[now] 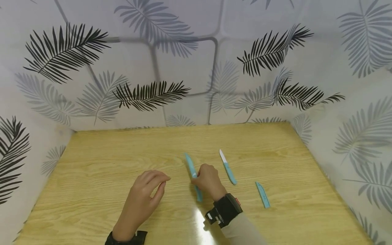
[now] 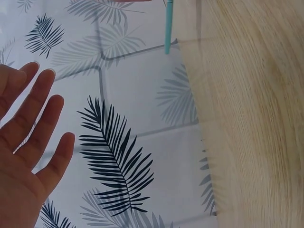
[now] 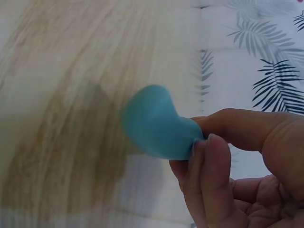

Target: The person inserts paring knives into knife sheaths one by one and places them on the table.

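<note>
My right hand (image 1: 209, 180) pinches a light-blue knife (image 1: 198, 195) around its middle, just over the wooden table. The upper part of this knife is covered by a blue sheath (image 1: 190, 164), so its blade is hidden. Close up in the right wrist view, the rounded handle end (image 3: 154, 123) juts out past the fingers and thumb. My left hand (image 1: 143, 194) hovers to the left, apart from the knife and holding nothing. Its fingers (image 2: 42, 128) are loosely bent and spread in the left wrist view.
A second knife (image 1: 229, 173) with a bare white blade and blue handle lies right of my right hand. Farther right is a loose blue sheath (image 1: 262, 194). The wooden table (image 1: 122, 149) meets a leaf-patterned cloth backdrop (image 1: 183, 75) behind and at the sides.
</note>
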